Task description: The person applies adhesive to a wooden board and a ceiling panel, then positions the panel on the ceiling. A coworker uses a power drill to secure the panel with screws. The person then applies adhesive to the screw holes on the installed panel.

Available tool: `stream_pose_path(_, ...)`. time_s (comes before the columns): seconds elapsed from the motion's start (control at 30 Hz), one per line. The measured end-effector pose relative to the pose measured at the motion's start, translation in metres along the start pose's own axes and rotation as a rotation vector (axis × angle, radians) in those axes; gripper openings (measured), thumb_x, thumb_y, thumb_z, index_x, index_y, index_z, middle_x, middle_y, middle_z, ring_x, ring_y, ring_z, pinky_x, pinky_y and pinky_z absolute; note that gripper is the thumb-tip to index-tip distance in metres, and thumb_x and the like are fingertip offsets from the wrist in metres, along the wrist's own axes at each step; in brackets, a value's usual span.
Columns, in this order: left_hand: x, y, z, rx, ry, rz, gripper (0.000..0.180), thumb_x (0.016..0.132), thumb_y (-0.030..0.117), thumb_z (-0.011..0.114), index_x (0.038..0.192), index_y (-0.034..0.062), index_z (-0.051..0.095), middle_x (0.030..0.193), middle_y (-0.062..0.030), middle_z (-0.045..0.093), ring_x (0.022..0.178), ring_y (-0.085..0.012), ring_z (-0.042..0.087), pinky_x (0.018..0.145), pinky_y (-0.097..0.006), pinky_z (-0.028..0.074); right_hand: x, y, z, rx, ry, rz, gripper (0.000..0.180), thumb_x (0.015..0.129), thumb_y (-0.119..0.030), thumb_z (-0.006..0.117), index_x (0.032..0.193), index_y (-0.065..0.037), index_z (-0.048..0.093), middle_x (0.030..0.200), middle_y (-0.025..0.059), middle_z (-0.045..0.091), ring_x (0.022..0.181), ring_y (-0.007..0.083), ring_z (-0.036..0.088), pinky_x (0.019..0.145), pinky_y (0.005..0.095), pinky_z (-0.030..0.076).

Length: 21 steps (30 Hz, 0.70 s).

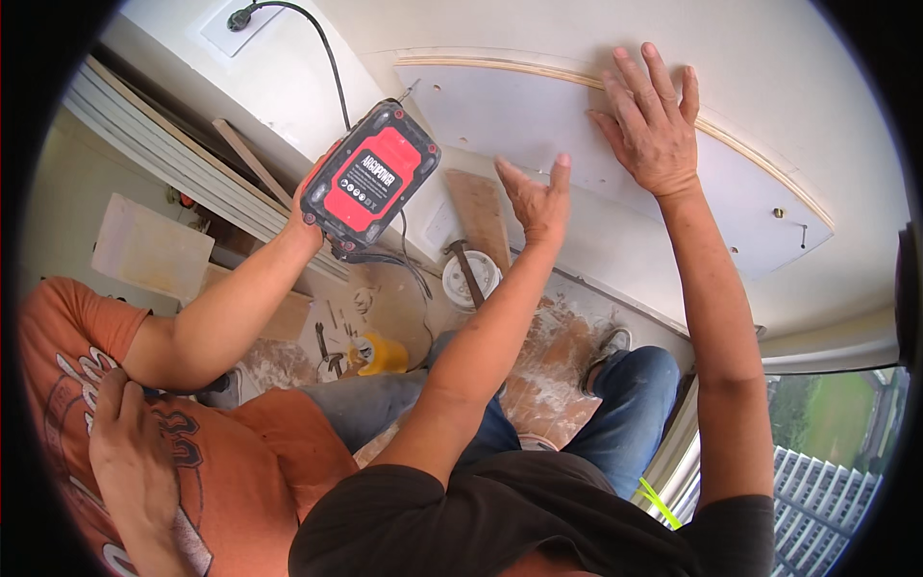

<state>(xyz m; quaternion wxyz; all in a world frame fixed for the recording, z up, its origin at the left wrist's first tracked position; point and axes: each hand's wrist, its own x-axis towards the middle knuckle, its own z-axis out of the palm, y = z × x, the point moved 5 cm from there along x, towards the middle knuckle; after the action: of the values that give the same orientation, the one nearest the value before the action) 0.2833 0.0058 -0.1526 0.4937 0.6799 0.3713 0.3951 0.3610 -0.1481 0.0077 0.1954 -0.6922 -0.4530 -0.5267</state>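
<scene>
Nearest the camera, at 6 o'clock, the wearer's dark shirt (452, 524) and blue jeans (615, 404) are seen, with a dust-covered floor (548, 375) far below, so the work is judged to be done from a raised stance. At 8 o'clock a co-worker in an orange shirt (240, 442) is placed just beside the wearer. Both of the wearer's forearms are raised toward 12 o'clock. The left hand (536, 197) is held open, fingers up, its fingertips touching the lower edge of a white panel (596, 144) with a curved plywood edge; nothing is gripped. The right hand (654, 120) is spread flat and pressed against the panel face near 1 o'clock, also gripping nothing. The panel is thus held against the white ceiling surface (788, 77) by palm pressure alone. Small holes are noted across the panel, and what may be fasteners near its 3 o'clock end cannot be told with certainty. At 11 o'clock the co-worker's hand (310, 207) is closed around a cordless tool with a red and black battery pack (370, 175), raised close to the panel's left end. Progress is judged as follows: positioning done, fixing barely started or pending, support by hands not yet dispensable. On the floor a hammer (468, 269), a white bucket (473, 279) and a yellow object (382, 354) are lying.
</scene>
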Motion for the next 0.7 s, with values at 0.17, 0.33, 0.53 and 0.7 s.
stream_pose_path(0.17,0.042,-0.018,0.019,-0.892,0.218,-0.685,0.080,0.106,0.050,0.055,0.155,-0.0093,0.034,0.157,-0.0283,0.044,0.141,-0.0411,0.049,0.120,-0.042,0.038,0.003,-0.001,-0.001,0.013,0.012,0.012,0.050,0.084,-0.026,0.083,0.130,-0.015,0.065,0.156,-0.0002,0.053,0.154,0.0267,0.038,0.127,0.0591,0.016)
stream_pose_path(0.33,0.064,-0.026,0.006,-0.989,0.101,-0.685,0.054,0.108,0.033,0.057,0.147,-0.0028,0.048,0.145,-0.0265,0.053,0.129,-0.0386,0.059,0.112,-0.051,0.048,0.001,-0.004,0.000,-0.012,-0.010,-0.024,0.049,0.085,-0.025,0.083,0.130,-0.015,0.065,0.156,0.0001,0.053,0.153,0.0271,0.039,0.127,0.0591,0.017)
stream_pose_path(0.53,0.072,-0.020,-0.001,-0.936,0.073,-0.715,0.050,0.100,0.016,0.071,0.137,-0.0096,0.050,0.134,-0.0225,0.062,0.120,-0.0364,0.066,0.104,-0.051,0.055,0.002,-0.002,0.000,-0.011,-0.012,-0.024,0.047,0.085,-0.024,0.083,0.128,-0.015,0.067,0.156,0.0004,0.053,0.153,0.0266,0.039,0.127,0.0592,0.017)
stream_pose_path(0.7,0.072,-0.019,-0.005,-0.917,0.012,-0.692,0.050,0.099,0.017,0.073,0.136,-0.0092,0.052,0.133,-0.0226,0.063,0.120,-0.0371,0.066,0.103,-0.052,0.054,0.001,-0.001,0.000,-0.010,-0.011,-0.020,0.046,0.085,-0.025,0.083,0.127,-0.015,0.067,0.156,0.0001,0.053,0.154,0.0260,0.039,0.128,0.0590,0.017)
